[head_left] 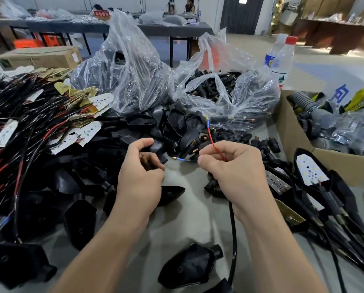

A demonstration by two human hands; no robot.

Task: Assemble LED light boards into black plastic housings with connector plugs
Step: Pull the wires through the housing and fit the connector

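Observation:
My left hand [139, 172] curls around a small dark connector plug [149, 162] above the middle of the table. My right hand [229, 168] pinches a red wire [213, 145] and a black wire [189, 160], both ending in blue-sleeved terminals. A thick black cable [232, 233] runs down from this hand. Black plastic housings [187, 266] lie scattered in front of me and in a pile [172, 123] beyond my hands. White LED boards with red and black wires [86, 130] are heaped at the left. Assembled housings with boards [310, 171] lie at the right.
Two clear plastic bags, one with housings [126, 77] and one with connector plugs [219, 87], stand at the back. A cardboard box [293, 136] with grey parts sits at the right, water bottles [282, 58] behind it. People sit at far tables.

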